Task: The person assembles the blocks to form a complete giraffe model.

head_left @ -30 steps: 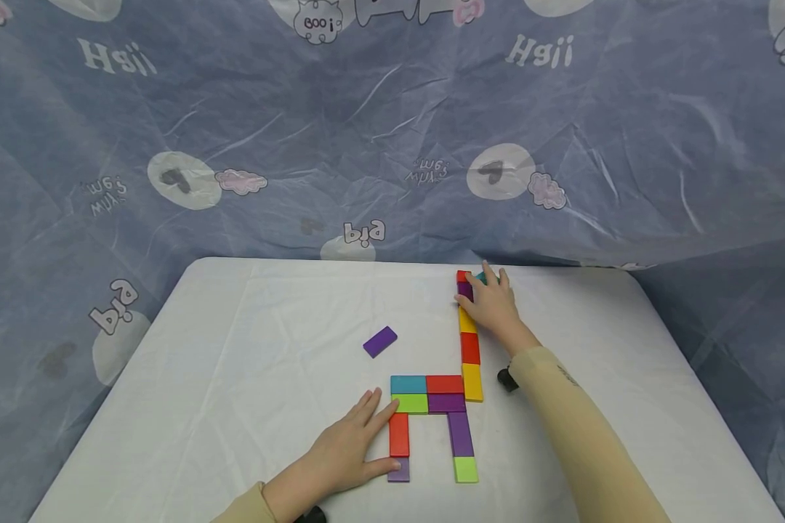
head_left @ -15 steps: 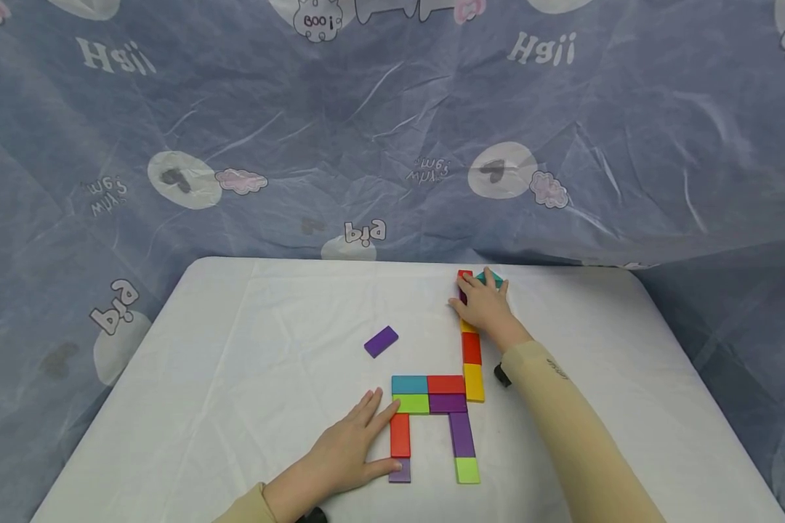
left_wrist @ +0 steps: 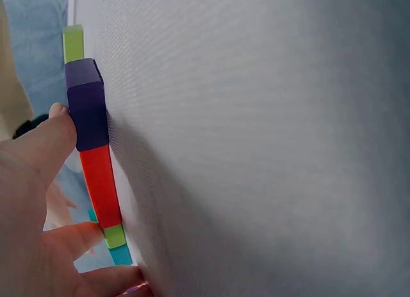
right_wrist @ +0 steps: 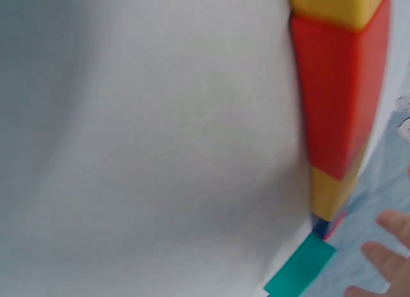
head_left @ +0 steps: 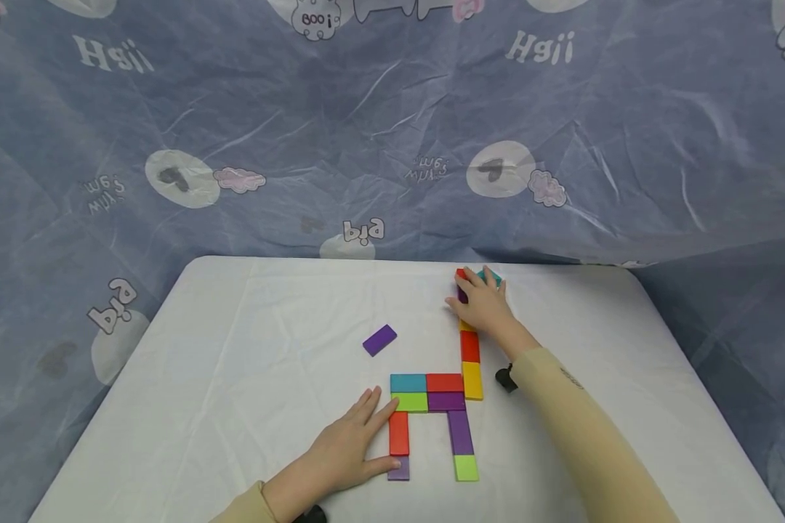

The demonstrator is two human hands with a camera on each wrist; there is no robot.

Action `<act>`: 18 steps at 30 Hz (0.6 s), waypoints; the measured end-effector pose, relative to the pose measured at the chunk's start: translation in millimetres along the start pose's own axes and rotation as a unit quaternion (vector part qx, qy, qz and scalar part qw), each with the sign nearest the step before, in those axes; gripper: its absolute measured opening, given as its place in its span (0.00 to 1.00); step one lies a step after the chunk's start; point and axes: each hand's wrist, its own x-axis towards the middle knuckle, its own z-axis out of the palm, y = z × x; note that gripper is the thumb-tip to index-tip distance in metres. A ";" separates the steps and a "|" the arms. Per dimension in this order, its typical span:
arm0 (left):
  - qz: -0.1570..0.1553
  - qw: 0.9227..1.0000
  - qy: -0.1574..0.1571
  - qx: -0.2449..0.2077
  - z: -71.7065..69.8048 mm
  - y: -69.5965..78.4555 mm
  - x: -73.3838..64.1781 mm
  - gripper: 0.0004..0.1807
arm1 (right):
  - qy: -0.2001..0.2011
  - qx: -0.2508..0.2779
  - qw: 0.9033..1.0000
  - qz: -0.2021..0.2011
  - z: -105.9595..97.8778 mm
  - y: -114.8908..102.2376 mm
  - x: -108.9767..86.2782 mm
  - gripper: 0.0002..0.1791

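Flat coloured blocks form a figure in the head view. My left hand [head_left: 347, 450] lies along its left side with fingers extended, thumb at the light purple block [head_left: 399, 472] and a fingertip at the lime green block [head_left: 411, 402]. Between them is a red block [head_left: 399, 434]. My right hand [head_left: 487, 309] is spread over the upper end of the tall column, partly covering a dark purple block [head_left: 462, 296]. By its fingertips are a small red block [head_left: 461, 273] and a tilted teal block [head_left: 493, 277]. In the right wrist view the fingers [right_wrist: 384, 262] stand apart, beside the teal block [right_wrist: 301, 266].
A loose purple block [head_left: 379, 340] lies left of the column. Blue [head_left: 408, 383] and red [head_left: 444, 382] blocks make the crossbar's upper row. A purple block [head_left: 460, 433] and a lime block [head_left: 466, 468] form the right leg. A patterned cloth [head_left: 392, 131] hangs behind the white table [head_left: 268, 327].
My right hand has shifted a little left over the column's top, and more of the teal block shows. My left hand and the other blocks have stayed in place.
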 end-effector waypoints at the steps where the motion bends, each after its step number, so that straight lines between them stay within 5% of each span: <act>1: 0.001 1.000 0.002 0.001 0.5 -0.3 0.1 0.47 | 0.004 0.003 1.000 -0.002 -1.3 -0.1 -4.4 0.37; 12: 0.007 1.000 0.014 0.001 4.1 -3.2 -1.3 0.46 | 0.022 0.010 0.998 -0.058 3.4 -14.4 -88.7 0.34; 18: 0.013 1.000 0.016 0.004 4.3 -2.0 0.5 0.46 | 0.015 0.044 0.998 -0.043 13.1 -19.7 -144.0 0.35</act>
